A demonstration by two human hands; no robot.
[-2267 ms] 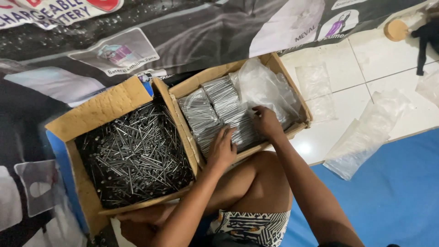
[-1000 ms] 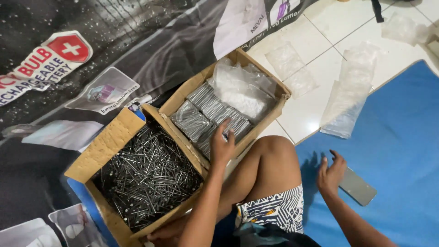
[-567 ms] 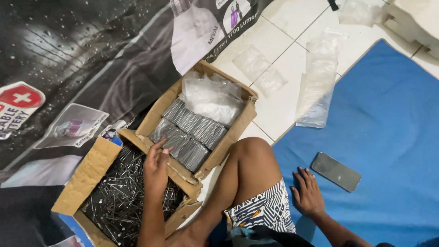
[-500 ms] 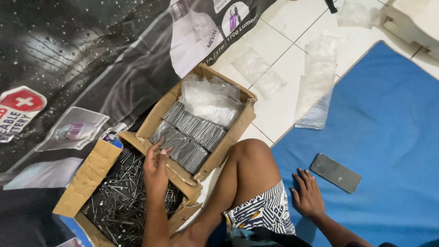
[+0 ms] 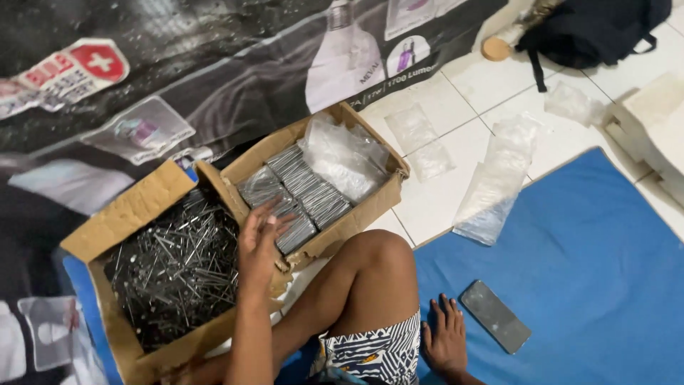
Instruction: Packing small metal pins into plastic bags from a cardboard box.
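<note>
Left hand: your left hand (image 5: pixel 258 246) hovers over the cardboard wall shared by the two boxes, fingers (image 5: pixel 269 217) loosely spread and holding nothing, tips just touching the nearest packed bundle.
Right hand: your right hand (image 5: pixel 445 341) lies flat on the blue mat (image 5: pixel 591 271), fingers splayed and empty, beside your bent knee (image 5: pixel 374 249) and near the dark phone (image 5: pixel 494 325).
Loose nails: the loose nails (image 5: pixel 174 267) lie in a tangled heap in the left box (image 5: pixel 128 210), right under your wrist.
Packed bundles: the bagged nail bundles (image 5: pixel 299 192) sit in neat rows in the right box (image 5: pixel 370 214), with crumpled clear plastic (image 5: pixel 345 157) piled at the far end.
Empty bags: the stack of clear bags (image 5: pixel 495 189) lies on the white tile floor (image 5: pixel 442 207), well apart from your left hand and nearer your right.
Grip advice: if you reach into the heap, I judge it best to come down from above and close your fingers along the shanks, not across the points.
Alignment: gather nails that already lie parallel, so heads line up and the bundle matches the packed rows.
Risk: sharp tips stick up in all directions; a sideways sweep could prick your palm or spill nails over the low cardboard edge.
Balance: your right palm on the mat looks like a good brace while you lean left.
</note>
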